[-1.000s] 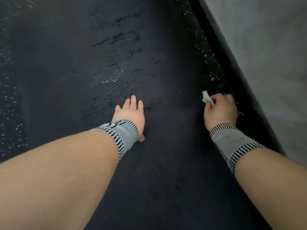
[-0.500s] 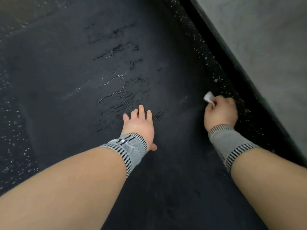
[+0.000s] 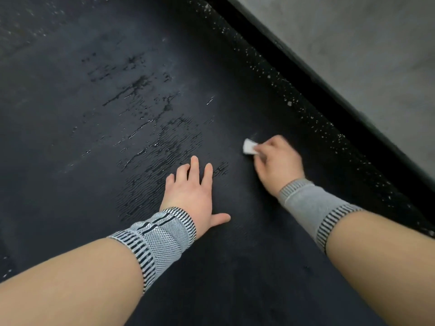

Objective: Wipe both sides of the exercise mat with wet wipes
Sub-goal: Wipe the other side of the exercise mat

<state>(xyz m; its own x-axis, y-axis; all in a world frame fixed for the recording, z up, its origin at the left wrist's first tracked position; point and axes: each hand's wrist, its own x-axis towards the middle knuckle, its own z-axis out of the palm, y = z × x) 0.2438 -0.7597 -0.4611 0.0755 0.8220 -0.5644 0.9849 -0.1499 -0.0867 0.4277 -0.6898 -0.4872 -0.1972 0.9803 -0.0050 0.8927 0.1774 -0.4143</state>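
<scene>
Flat on the floor, the mat [image 3: 211,267] fills most of the view, dark and ribbed, with wet streaks [image 3: 153,142] glistening across its middle while the part nearest the camera looks dull and dry. A bunched white wipe [image 3: 249,147] is pressed to the mat just right of the damp patch, pinched in the curled fingers [image 3: 275,147] of the right hand [image 3: 277,163]; that hand is blurred, so the exact grip is hard to read. The left hand [image 3: 190,194] lies palm down beside it, fingers straight and slightly spread, thumb out to the side, its fingertips touching the edge of the wet streaks; it appears to brace the person's weight and pin the mat.

Judging by this, the step in hand is wiping the upward face, roughly midway across it. Whether the other face has been done cannot be told. The next stroke probably needs steady downward pressure and a sweep over the dry band toward the camera and along the right edge, with the left hand kept out of the path. The wipe is small and may need refolding or replacing.

Right of the mat runs a strip of speckled black floor [image 3: 294,95], then a dark skirting [image 3: 306,74] under a grey wall [image 3: 353,43]. Both wrists wear grey striped bands [image 3: 160,234]. No container or wipe packet is in view.
</scene>
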